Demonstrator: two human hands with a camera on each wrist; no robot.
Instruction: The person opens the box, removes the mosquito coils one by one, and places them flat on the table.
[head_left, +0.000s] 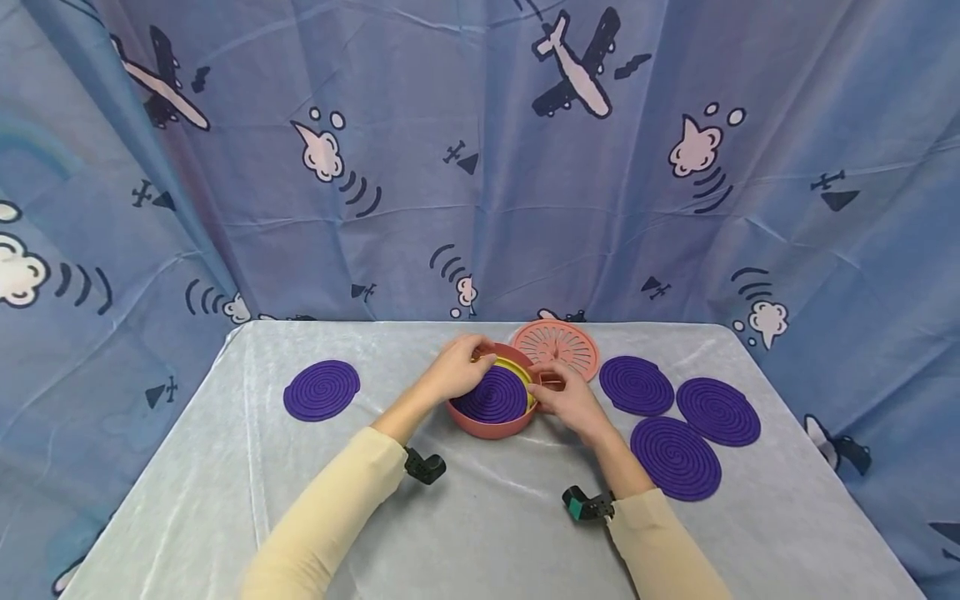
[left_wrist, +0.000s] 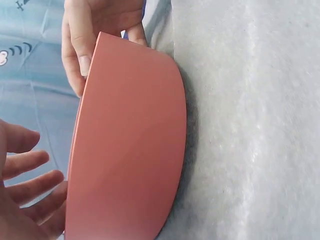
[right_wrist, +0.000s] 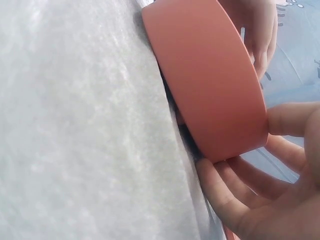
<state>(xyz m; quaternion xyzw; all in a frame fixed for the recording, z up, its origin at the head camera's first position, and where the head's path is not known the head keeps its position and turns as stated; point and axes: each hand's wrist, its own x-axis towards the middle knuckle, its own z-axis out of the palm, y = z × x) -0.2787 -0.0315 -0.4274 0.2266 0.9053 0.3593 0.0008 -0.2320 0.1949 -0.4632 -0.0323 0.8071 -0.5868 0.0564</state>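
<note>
A coral-coloured round mosquito coil holder [head_left: 491, 430] sits in the middle of the table, with a yellow ring [head_left: 512, 364] inside. In it lies a purple mosquito coil [head_left: 491, 397], partly covered by the left fingers. My left hand [head_left: 455, 367] reaches over the holder's back left side; in the left wrist view its fingers [left_wrist: 32, 189] are spread beside the rim. My right hand [head_left: 567, 400] grips the holder's right side, the thumb at the rim and fingers against the outer wall, as the right wrist view shows. A slotted coral lid [head_left: 577, 347] lies behind the holder.
One purple coil [head_left: 322, 390] lies apart at the left of the table. At the right lie three more: a rear coil [head_left: 636, 385], a far-right coil [head_left: 718, 412] and a nearer coil [head_left: 675, 458]. A blue printed curtain [head_left: 405, 167] hangs behind the table.
</note>
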